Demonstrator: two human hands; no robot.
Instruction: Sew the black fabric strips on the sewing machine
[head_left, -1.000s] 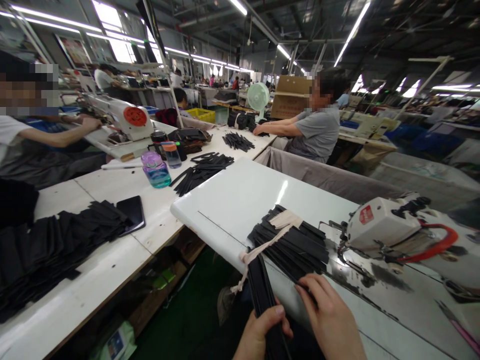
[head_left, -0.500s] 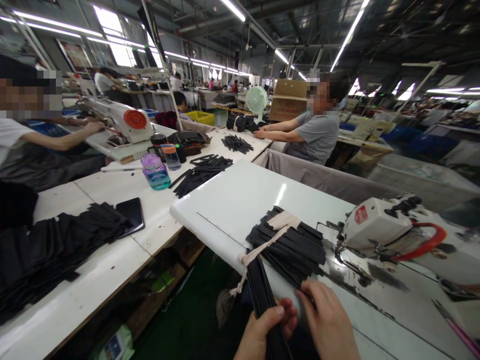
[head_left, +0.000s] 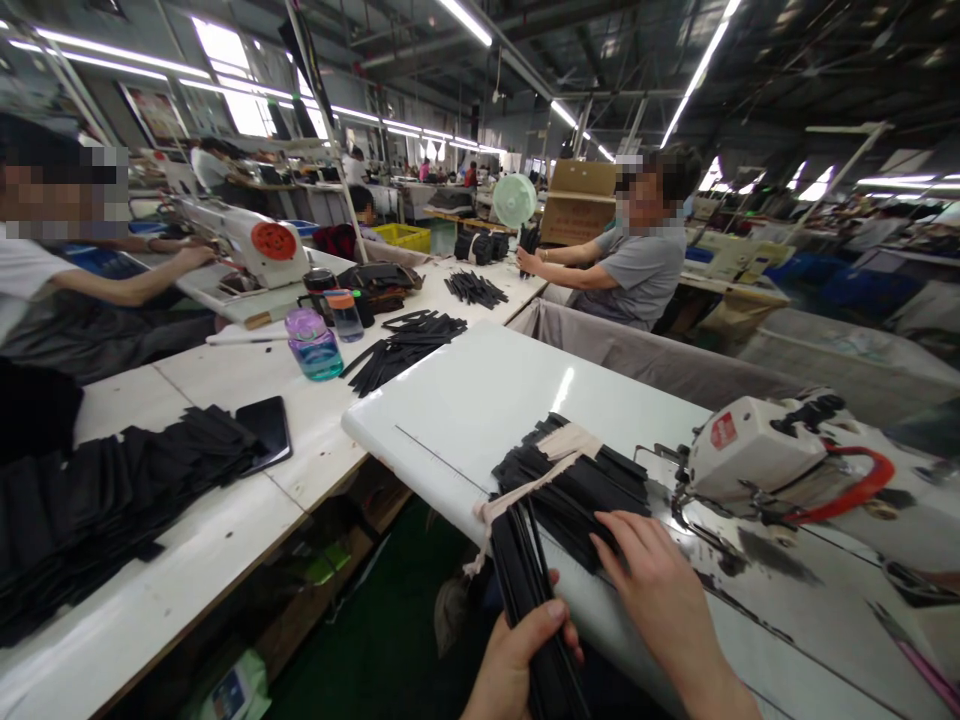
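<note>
My left hand [head_left: 529,640] is wrapped round a bundle of black fabric strips [head_left: 523,555], thumb on top. The bundle slants down past the table's front edge. A pale cloth tie [head_left: 517,492] runs from its upper end to a larger pile of black fabric strips [head_left: 577,480] on the white machine table. My right hand [head_left: 656,590] reaches over the near side of that pile, fingers stretched out and touching the strips, with a gap between thumb and forefinger. Just to its right stands the sewing machine head [head_left: 750,450].
A purple-and-teal bottle [head_left: 315,345], loose black strips [head_left: 409,345] and a phone [head_left: 264,430] lie on the side table [head_left: 247,540]. A pink-handled tool [head_left: 919,660] is at the right. Co-workers sit at the left and beyond the table, one by a green fan [head_left: 514,200].
My right hand has moved up and forward from beside the held bundle onto the pile, its fingers straightening. My left hand keeps its grip. The co-worker beyond has raised a bundle of dark strips.
</note>
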